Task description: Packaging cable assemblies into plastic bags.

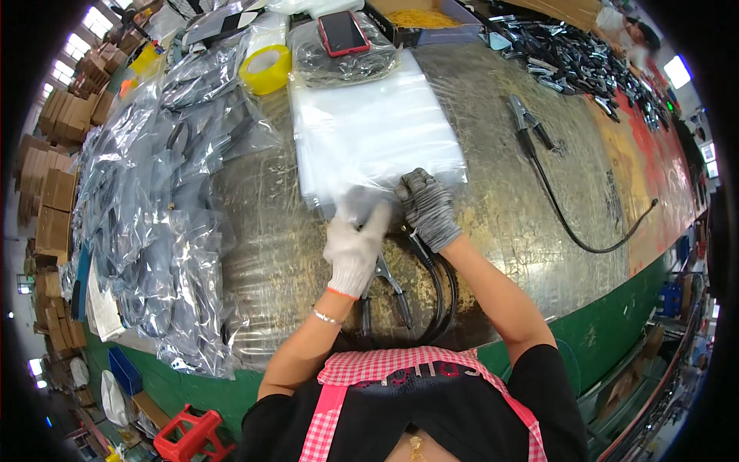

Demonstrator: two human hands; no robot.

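Observation:
A thick stack of clear plastic bags [377, 115] lies on the table in front of me. At its near edge, my right hand [429, 209] in a grey striped glove has its fingers curled closed on a plastic bag. Beside it, my left hand [352, 245] in a white glove reaches to the same edge; its fingertips are smeared by motion. Below both hands, close to my body, lies a silver spring clamp [391, 281] with black handles. Next to it loops a black cable [440, 308], partly hidden under my right hand and wrist.
Filled plastic bags [165, 223] heap up on the left. Yellow tape [265, 69] and a red-cased phone [343, 33] lie at the back, near a box of yellow pieces [422, 18]. Another clamp [525, 119] with cable rests right, before a pile of clamps [573, 58].

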